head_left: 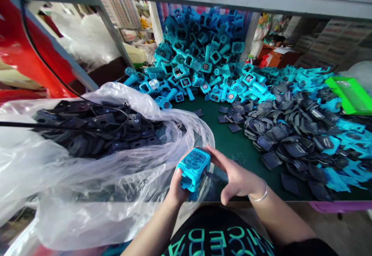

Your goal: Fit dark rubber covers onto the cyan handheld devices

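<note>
My left hand [176,188] is closed around a blue plastic toy housing [194,169], held upright at the near edge of the green table [235,145]. My right hand [234,174] reaches across from the right. Its fingers rest against the far side of the housing's square head, thumb hanging down; whether they pinch a small part I cannot make out. A thin bracelet circles the right wrist.
A large clear plastic bag [95,178] of dark flat parts [95,128] lies at my left. A tall heap of blue housings [200,50] rises at the back. Dark flat parts [290,132] and blue pieces [345,151] spread on the right, beside a green tray [351,93].
</note>
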Demonstrator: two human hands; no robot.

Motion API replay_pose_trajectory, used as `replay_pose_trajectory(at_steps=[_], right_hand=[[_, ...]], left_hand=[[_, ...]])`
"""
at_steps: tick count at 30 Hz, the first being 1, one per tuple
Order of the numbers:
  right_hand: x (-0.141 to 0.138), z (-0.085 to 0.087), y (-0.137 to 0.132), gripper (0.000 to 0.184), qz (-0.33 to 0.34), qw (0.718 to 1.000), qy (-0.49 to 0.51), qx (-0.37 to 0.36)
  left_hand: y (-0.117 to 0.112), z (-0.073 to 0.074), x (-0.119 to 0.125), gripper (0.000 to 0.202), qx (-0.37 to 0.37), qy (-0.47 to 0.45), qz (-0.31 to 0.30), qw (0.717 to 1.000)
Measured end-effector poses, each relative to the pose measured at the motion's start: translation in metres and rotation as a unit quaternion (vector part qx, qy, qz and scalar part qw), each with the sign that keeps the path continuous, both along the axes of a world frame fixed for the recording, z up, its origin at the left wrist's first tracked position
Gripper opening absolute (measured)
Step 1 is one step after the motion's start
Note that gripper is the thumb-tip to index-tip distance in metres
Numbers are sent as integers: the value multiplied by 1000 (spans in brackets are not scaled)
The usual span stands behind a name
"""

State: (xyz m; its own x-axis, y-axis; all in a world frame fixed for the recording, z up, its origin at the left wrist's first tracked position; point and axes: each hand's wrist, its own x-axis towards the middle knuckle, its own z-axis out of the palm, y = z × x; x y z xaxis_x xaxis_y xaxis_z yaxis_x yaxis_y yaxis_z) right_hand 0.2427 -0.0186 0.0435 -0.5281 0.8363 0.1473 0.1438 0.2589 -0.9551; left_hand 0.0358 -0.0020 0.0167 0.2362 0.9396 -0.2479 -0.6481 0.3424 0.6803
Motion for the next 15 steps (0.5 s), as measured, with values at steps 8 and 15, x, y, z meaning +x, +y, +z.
replay_pose_trajectory(at_steps=[8, 15], right_hand=[[-50, -28, -30, 120, -309, 945, 110, 2], [15, -3, 20, 117, -61, 984, -163, 35]], left_hand=[[-7, -10, 10, 79, 280, 172, 2, 944], [-15, -27, -2, 79, 110, 119, 56, 985]])
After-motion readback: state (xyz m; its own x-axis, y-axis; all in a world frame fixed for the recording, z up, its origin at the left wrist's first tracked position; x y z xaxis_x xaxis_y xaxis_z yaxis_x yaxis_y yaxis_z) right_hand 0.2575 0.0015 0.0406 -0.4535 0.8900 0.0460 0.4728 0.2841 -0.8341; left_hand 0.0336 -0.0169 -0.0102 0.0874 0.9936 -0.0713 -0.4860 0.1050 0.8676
